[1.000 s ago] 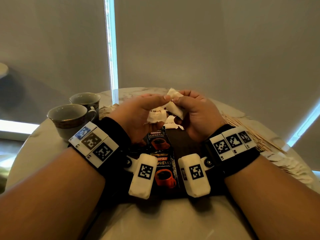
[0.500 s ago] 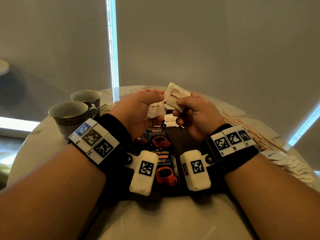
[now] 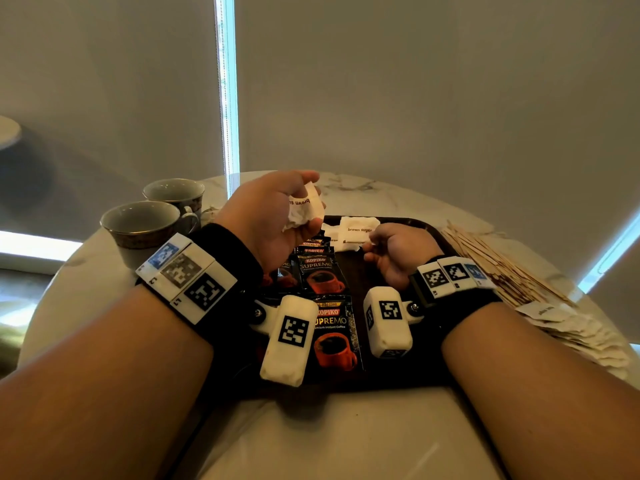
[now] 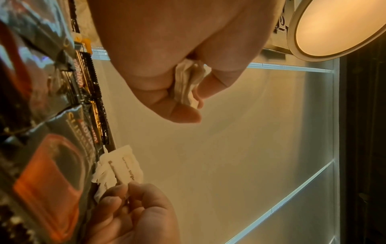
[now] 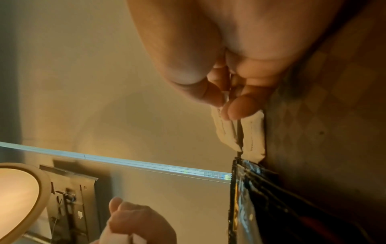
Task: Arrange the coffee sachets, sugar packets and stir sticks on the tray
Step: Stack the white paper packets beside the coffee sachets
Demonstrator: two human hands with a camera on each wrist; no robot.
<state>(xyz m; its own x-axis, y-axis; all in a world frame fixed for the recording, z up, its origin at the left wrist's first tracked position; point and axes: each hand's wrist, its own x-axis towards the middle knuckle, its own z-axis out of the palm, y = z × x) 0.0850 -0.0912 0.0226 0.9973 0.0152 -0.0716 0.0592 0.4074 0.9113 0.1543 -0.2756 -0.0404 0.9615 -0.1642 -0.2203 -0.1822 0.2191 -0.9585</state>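
Observation:
My left hand [image 3: 311, 202] is raised over the dark tray [image 3: 427, 231] and grips a crumpled bunch of white sugar packets [image 3: 304, 210], which also shows in the left wrist view [image 4: 188, 85]. My right hand [image 3: 373, 239] is low at the tray's far end. It pinches the edge of a "brown sugar" packet [image 3: 358, 232] that lies there against other packets [image 5: 226, 132]. Black coffee sachets [image 3: 322, 271] overlap in a row down the tray's middle, and the nearest sachet [image 3: 334, 329] lies between my wrists. Stir sticks [image 3: 502, 268] are heaped on the table right of the tray.
Two grey cups [image 3: 138, 226] [image 3: 175, 194] stand at the left on the round marble table [image 3: 346, 438]. More sugar packets [image 3: 585, 337] spread along the table's right edge, in front of the stir sticks. Blinds hang close behind the table.
My right hand drew one sugar packet away from the bunch and brought it down onto the tray's far end. The left hand stayed raised with the other packets.

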